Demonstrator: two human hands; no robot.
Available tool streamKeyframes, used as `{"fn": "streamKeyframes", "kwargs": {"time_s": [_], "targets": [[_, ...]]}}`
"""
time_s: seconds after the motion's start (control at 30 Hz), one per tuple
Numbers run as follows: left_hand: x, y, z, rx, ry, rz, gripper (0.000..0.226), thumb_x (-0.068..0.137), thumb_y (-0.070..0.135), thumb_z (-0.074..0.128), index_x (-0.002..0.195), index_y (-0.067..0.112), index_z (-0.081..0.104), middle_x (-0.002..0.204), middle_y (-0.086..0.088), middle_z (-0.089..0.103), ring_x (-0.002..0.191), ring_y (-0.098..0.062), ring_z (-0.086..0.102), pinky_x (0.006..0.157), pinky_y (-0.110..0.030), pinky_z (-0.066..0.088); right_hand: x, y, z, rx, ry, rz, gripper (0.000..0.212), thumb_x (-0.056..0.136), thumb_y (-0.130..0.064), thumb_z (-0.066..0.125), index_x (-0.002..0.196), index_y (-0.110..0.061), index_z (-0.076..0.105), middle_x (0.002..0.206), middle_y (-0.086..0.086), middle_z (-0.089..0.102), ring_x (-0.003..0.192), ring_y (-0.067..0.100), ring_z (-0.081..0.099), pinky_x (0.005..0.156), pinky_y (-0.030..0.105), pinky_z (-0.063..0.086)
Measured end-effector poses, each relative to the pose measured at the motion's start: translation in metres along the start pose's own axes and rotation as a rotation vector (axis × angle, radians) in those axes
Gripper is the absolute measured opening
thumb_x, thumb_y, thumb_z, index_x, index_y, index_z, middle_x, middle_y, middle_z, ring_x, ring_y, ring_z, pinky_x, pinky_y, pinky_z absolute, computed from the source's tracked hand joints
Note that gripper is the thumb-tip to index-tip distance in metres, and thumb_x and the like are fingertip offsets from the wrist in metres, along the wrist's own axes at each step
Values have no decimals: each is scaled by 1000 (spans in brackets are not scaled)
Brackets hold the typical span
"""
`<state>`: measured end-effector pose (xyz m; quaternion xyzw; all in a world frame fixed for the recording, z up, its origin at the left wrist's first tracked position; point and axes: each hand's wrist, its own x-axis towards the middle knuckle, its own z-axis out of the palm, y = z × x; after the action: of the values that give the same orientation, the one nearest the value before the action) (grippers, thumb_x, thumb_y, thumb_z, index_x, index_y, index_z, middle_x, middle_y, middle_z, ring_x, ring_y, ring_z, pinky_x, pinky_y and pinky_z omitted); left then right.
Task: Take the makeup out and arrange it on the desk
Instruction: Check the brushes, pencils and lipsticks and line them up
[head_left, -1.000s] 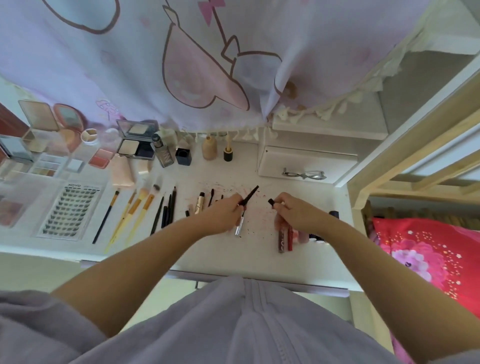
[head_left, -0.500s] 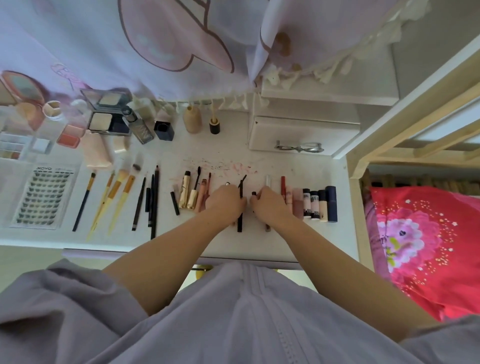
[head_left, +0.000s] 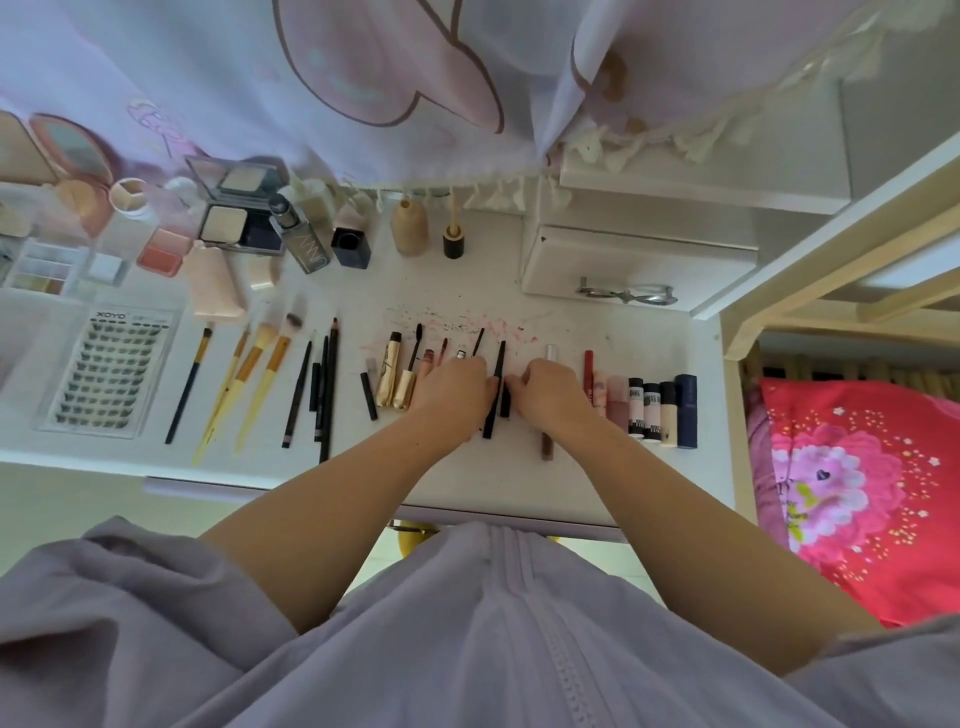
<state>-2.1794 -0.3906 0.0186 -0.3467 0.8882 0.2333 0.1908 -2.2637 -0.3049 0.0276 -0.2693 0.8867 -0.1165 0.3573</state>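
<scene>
Makeup lies in rows on the white desk (head_left: 467, 470). My left hand (head_left: 454, 392) and my right hand (head_left: 545, 397) sit side by side at the desk's middle. A thin black liner pen (head_left: 496, 382) lies between them, pointing away from me, and my left fingertips pinch it. My right fingertips pinch a short black cap (head_left: 505, 408) beside the pen. My left hand partly covers several small wands. A clear tube with a brown end (head_left: 547, 444) runs under my right hand.
Left of my hands lie gold mascara tubes (head_left: 389, 382), pencils (head_left: 324, 389), brushes (head_left: 249, 374) and a lash box (head_left: 111, 374). Lip products (head_left: 647, 410) stand in a row at the right. Compacts (head_left: 244, 221) and bottles line the back. An eyelash curler (head_left: 628, 293) rests on a drawer box; red bedding (head_left: 857, 493) lies beyond the desk edge.
Both hands came together and lowered the black pen and its cap from the air onto the desk. My view shifted left and down over the desk.
</scene>
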Motion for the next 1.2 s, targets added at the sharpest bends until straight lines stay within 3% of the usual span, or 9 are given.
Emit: {"fn": "streamKeyframes", "kwargs": {"time_s": [0.1, 0.23, 0.37, 0.57, 0.73, 0.83, 0.93, 1.07, 1.2], "targets": [[-8, 12, -10, -31, 51, 46, 26, 100, 32, 32, 90, 14, 48, 79, -4, 59, 70, -21, 56, 96, -43, 44, 6, 11, -23, 9, 103, 26, 25, 96, -24, 43, 93, -4, 57, 81, 8, 58, 79, 24, 56, 60, 28, 40], [-13, 46, -6, -20, 20, 140, 29, 100, 30, 33, 101, 8, 53, 88, -8, 60, 73, -23, 53, 59, -32, 40, 24, 22, -42, 22, 109, 52, 27, 94, -28, 45, 78, -6, 50, 68, 6, 51, 69, 23, 51, 62, 29, 37], [-6, 63, 16, 49, -93, 95, 29, 100, 30, 34, 108, 12, 55, 99, -5, 64, 82, -23, 61, 61, -30, 42, 32, 18, -38, -38, 15, 31, 34, 93, -33, 48, 69, -10, 43, 67, 4, 47, 72, 25, 49, 56, 28, 34], [-17, 62, 17, -35, -90, 67, 21, 95, 24, 42, 109, 10, 51, 97, -6, 60, 82, -25, 59, 61, -30, 40, 18, 19, -51, 49, -84, 19, 27, 90, -18, 46, 65, -7, 47, 61, 4, 50, 61, 22, 49, 47, 25, 31], [-40, 49, -6, -148, 63, 288, 20, 98, 29, 39, 101, 11, 48, 79, 0, 50, 72, -26, 57, 56, -30, 38, -19, 29, -94, 271, -144, -36, 23, 93, -19, 44, 77, -10, 57, 57, 0, 61, 39, 9, 45, 41, 19, 36], [-49, 34, -33, -102, 125, 406, 22, 100, 33, 35, 111, 20, 48, 74, 9, 47, 61, -12, 49, 52, -27, 38, -41, 28, -113, 369, -178, -50, 34, 98, -31, 42, 80, -10, 61, 49, -3, 59, 39, 10, 43, 40, 18, 34], [-58, 25, -62, 32, 148, 505, 29, 100, 38, 31, 119, 25, 48, 83, 9, 50, 67, -13, 50, 58, -29, 42, -60, 18, -118, 427, -238, -14, 51, 99, -46, 35, 72, -10, 59, 43, -3, 46, 34, 9, 32, 36, 18, 26], [-66, 23, -86, 116, 234, 535, 31, 99, 42, 31, 115, 25, 51, 76, 10, 52, 62, -11, 48, 61, -31, 45, -78, 5, -112, 401, -98, -72, 51, 96, -53, 36, 63, -16, 46, 45, -6, 37, 37, 10, 27, 42, 21, 24], [-70, 22, -93, -147, 102, 511, 22, 99, 36, 36, 102, 28, 56, 58, 9, 43, 50, -7, 39, 51, -24, 33, -89, 1, -112, 360, 56, -243, 48, 97, -48, 39, 61, -16, 46, 46, -8, 38, 38, 7, 29, 43, 17, 28]]}}
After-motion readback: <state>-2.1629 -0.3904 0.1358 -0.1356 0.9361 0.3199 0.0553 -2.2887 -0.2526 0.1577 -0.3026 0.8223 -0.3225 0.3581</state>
